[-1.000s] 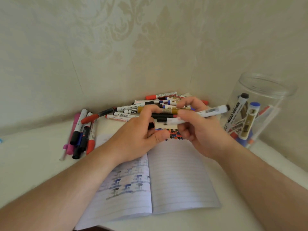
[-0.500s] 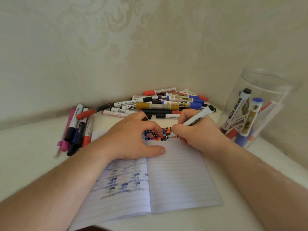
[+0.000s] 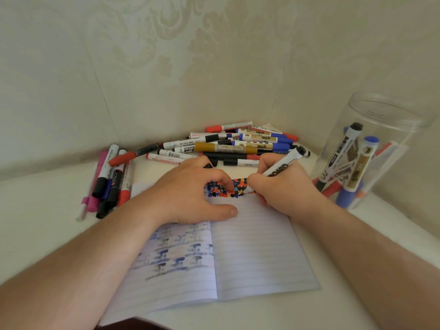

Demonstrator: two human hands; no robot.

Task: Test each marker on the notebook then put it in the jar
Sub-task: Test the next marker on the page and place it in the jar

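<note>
The open lined notebook (image 3: 257, 246) lies in front of me, with a patch of coloured dots (image 3: 223, 189) at the top of its right page. My right hand (image 3: 283, 189) grips a white whiteboard marker (image 3: 283, 164), its tip down at the right end of the dots. My left hand (image 3: 190, 191) rests on the notebook, thumb flat on the page, fingers curled round a black cap (image 3: 208, 166) that barely shows. A clear jar (image 3: 404, 148) stands at the right, beside my right hand, with several markers inside.
A pile of loose markers (image 3: 238, 146) lies against the wall corner behind the notebook. Another bunch of markers (image 3: 112, 182) lies to the left of my left hand. Patterned walls close in behind and at the right.
My hands were raised over the notebook, drawing the cap off the marker. Both have dropped onto the page, and the marker tip now touches the dotted patch.
</note>
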